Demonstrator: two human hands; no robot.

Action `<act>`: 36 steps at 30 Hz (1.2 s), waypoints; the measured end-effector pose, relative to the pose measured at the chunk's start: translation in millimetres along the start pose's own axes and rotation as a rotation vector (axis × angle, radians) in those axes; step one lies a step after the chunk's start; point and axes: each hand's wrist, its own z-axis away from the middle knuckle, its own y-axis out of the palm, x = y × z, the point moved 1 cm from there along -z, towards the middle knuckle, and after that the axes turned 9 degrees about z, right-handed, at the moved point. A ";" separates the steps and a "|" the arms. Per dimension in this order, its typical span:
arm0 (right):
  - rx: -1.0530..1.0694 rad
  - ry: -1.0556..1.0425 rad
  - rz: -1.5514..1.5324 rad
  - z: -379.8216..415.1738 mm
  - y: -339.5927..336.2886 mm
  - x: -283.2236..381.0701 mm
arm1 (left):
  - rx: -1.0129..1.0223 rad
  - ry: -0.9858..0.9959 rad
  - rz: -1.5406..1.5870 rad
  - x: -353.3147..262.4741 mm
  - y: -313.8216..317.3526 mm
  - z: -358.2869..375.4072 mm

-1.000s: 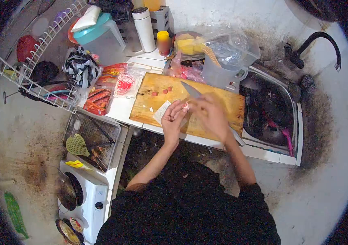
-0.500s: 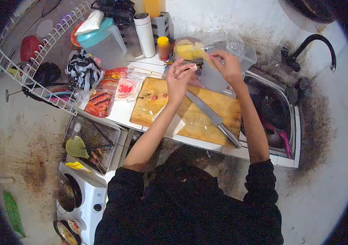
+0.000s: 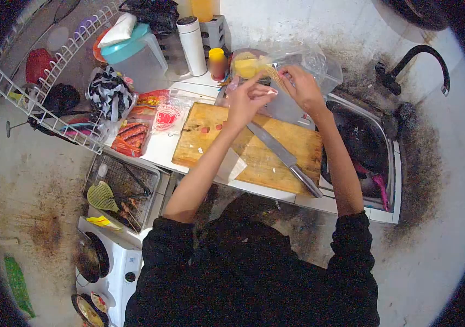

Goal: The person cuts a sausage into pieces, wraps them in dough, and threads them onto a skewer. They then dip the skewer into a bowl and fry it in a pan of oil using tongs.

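My right hand [image 3: 299, 90] is closed on a bundle of bamboo skewers [image 3: 278, 79], raised above the far edge of the wooden cutting board [image 3: 276, 174]. Just to its left, my left hand [image 3: 248, 101] pinches something small and pale at its fingertips, too small to name. Its index finger reaches toward the skewers. Below the hands, a large knife [image 3: 281, 152] lies slantwise on the board, its handle toward me. Small reddish pieces [image 3: 205, 129] and a white paper or plastic sheet [image 3: 232, 166] also lie there.
Sausage packs [image 3: 131, 137] lie left of the board. Behind stand a white bottle [image 3: 191, 49], a yellow-capped jar [image 3: 217, 65] and a translucent container [image 3: 322, 82]. A sink [image 3: 371, 207] with a black faucet [image 3: 420, 49] is at right; a stove [image 3: 121, 283] is lower left.
My left hand has moved right, closer to the skewers, and its index finger is now extended toward them. My right hand stays nearly in place with the skewers.
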 end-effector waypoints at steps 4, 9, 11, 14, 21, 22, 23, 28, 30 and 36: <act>0.012 0.035 -0.039 -1.1 -2.5 1.1 | 0.127 0.067 -0.104 10.2 -0.3 -13.6; -0.045 -0.036 0.001 -7.3 2.7 -4.7 | 0.118 0.094 -0.130 18.3 -1.2 -14.2; -0.056 -0.038 -0.020 -13.8 -1.7 3.2 | 0.102 0.136 -0.302 18.2 -1.9 -14.3; -0.066 -0.053 -0.048 -24.2 -12.4 17.2 | 0.087 0.185 -0.444 13.8 -0.7 -11.8; -0.142 -0.091 -0.117 -47.9 -36.5 38.7 | 0.117 0.230 -0.580 3.6 -2.9 -10.8; -0.142 -0.092 -0.115 -51.4 -41.7 39.8 | 0.087 0.160 -0.366 5.9 -3.8 -12.5; -0.199 -0.096 -0.124 -56.0 -47.0 40.4 | 0.057 0.090 -0.151 8.3 -4.9 -14.2; -0.243 -0.103 -0.153 -70.5 -60.6 43.4 | 0.040 0.148 -0.390 3.3 -11.1 -19.6; -0.152 -0.073 -0.106 -74.5 -55.1 44.8 | 0.053 0.164 -0.414 2.5 -10.0 -21.3; -0.068 -0.132 0.055 -81.9 -34.3 50.2 | 0.106 0.122 -0.318 -0.8 -4.5 -20.2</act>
